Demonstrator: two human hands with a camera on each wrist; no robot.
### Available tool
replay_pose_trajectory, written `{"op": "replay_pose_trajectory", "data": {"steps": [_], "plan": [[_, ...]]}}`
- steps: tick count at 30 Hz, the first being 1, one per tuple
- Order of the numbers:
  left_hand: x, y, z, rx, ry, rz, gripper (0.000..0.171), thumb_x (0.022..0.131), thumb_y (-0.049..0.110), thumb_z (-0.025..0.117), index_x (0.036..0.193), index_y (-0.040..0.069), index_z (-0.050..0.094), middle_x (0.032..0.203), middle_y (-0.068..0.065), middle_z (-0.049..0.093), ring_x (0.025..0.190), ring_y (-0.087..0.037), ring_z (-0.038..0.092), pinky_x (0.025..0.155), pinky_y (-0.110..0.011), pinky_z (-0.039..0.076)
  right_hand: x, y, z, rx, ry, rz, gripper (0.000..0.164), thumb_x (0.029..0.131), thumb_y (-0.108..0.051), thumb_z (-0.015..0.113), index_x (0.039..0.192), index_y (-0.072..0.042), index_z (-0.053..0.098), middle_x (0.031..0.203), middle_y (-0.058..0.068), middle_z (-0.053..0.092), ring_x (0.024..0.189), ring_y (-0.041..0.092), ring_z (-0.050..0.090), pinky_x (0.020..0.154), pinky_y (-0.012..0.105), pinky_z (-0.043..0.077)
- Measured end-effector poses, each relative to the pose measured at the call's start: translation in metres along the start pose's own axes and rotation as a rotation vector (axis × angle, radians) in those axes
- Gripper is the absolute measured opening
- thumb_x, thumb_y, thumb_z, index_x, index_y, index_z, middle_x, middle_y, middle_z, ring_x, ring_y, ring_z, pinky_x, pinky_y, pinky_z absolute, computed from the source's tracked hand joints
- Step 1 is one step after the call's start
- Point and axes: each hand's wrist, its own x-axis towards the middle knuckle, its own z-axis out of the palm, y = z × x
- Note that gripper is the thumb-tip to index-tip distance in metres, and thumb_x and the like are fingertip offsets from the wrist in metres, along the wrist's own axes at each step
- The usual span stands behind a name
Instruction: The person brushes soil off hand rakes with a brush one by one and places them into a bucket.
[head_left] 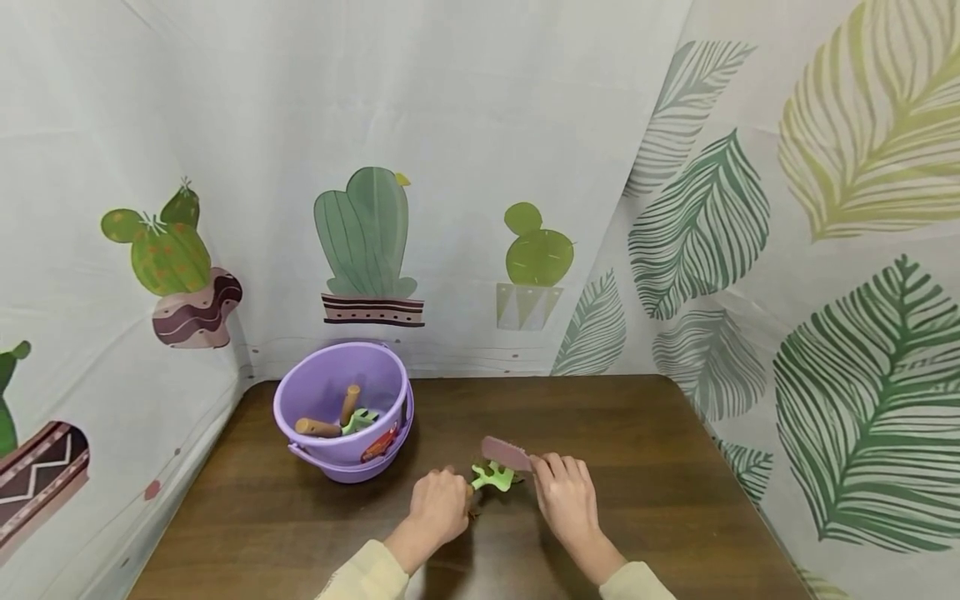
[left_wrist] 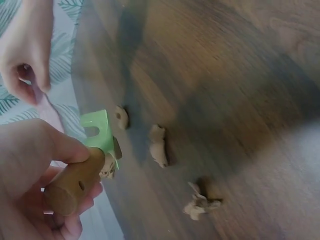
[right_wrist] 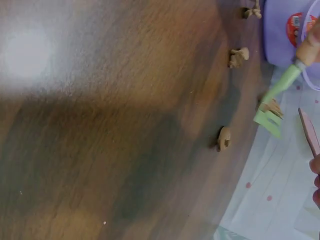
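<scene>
My left hand [head_left: 441,502] grips the wooden handle [left_wrist: 72,182] of a small hand rake with a flat green toothed head [head_left: 492,477]. In my right hand [head_left: 567,500] is a flat pink blade-like tool [head_left: 504,453], pinched by one end. The pink tool lies just above and beside the rake head; whether they touch I cannot tell. A crumpled brown piece [left_wrist: 108,167] is at the rake head, partly hidden behind it. Several other small brown pieces, clay-like or dry-leaf-like, lie apart on the table, among them a ring-like one [right_wrist: 224,139] and a branched one [left_wrist: 198,204].
A purple bucket [head_left: 352,473] stands at the back left of the brown wooden table [head_left: 652,450]. Inside it are wooden-handled tools [head_left: 349,404], one with a green head. A white curtain [head_left: 465,125] printed with cacti and leaves hangs behind and along the sides.
</scene>
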Motion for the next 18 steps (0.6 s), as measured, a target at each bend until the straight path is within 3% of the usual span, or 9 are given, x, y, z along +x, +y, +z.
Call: {"op": "replay_pose_trajectory", "data": {"steps": [4, 11, 18], "plan": [[-0.0009, -0.0022, 0.0035, 0.013, -0.012, -0.014, 0.013, 0.06, 0.017, 0.069, 0.059, 0.024, 0.058, 0.066, -0.004, 0.052, 0.058, -0.024, 0.052, 0.045, -0.036, 0.043, -0.0057, 0.0008, -0.006, 0.009, -0.068, -0.044, 0.024, 0.088, -0.017, 0.046, 0.08, -0.009, 0.067, 0.073, 0.002, 0.061, 0.058, 0.02, 0.053, 0.054, 0.03, 0.038], [-0.0021, -0.0011, 0.0022, 0.029, -0.01, 0.009, 0.01, 0.061, 0.018, 0.069, 0.063, 0.024, 0.061, 0.068, -0.004, 0.052, 0.058, -0.021, 0.049, 0.044, -0.034, 0.04, -0.0109, -0.0016, -0.006, -0.03, -0.116, -0.092, 0.021, 0.082, -0.016, 0.047, 0.078, -0.009, 0.067, 0.07, 0.001, 0.06, 0.056, 0.018, 0.05, 0.054, 0.028, 0.034], [-0.001, 0.0015, 0.0015, 0.032, 0.024, 0.02, 0.01, 0.061, 0.019, 0.07, 0.064, 0.024, 0.062, 0.069, -0.004, 0.052, 0.058, -0.021, 0.048, 0.043, -0.033, 0.039, -0.006, -0.003, -0.0039, -0.141, -0.077, -0.156, 0.026, 0.081, -0.009, 0.042, 0.078, -0.007, 0.067, 0.069, 0.004, 0.058, 0.054, 0.019, 0.048, 0.053, 0.028, 0.035]]}}
